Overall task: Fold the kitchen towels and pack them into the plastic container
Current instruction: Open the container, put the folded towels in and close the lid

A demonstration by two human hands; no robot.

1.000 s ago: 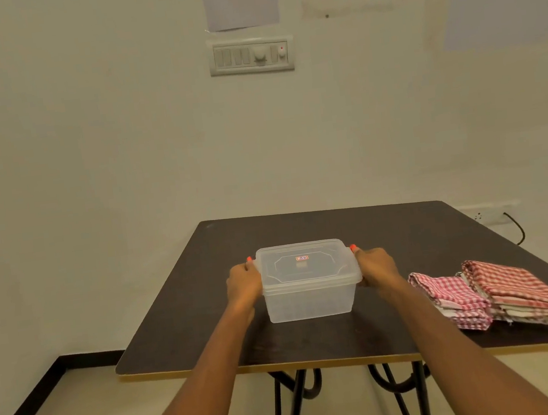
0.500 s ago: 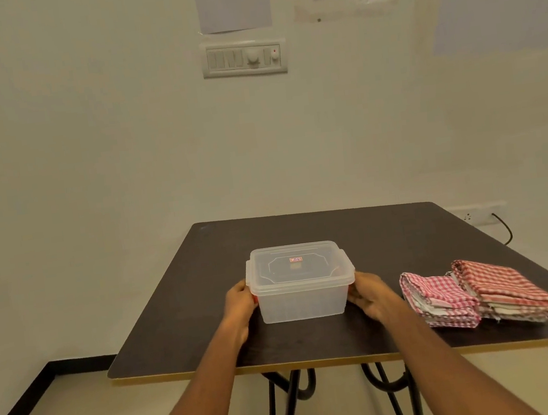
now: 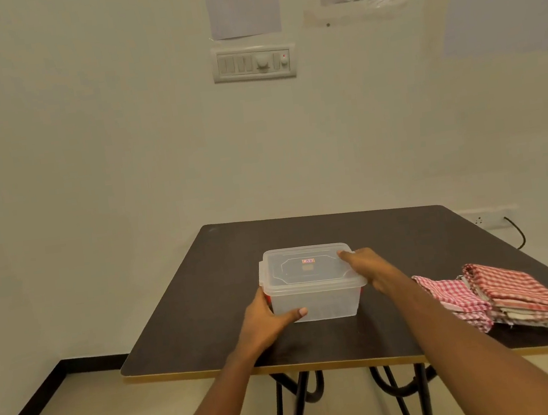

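Gripping container (image 3: 326, 304), left hand (image 3: 262, 322) fingers hidden, right hand (image 3: 369, 264) on lid (image 3: 304, 267)
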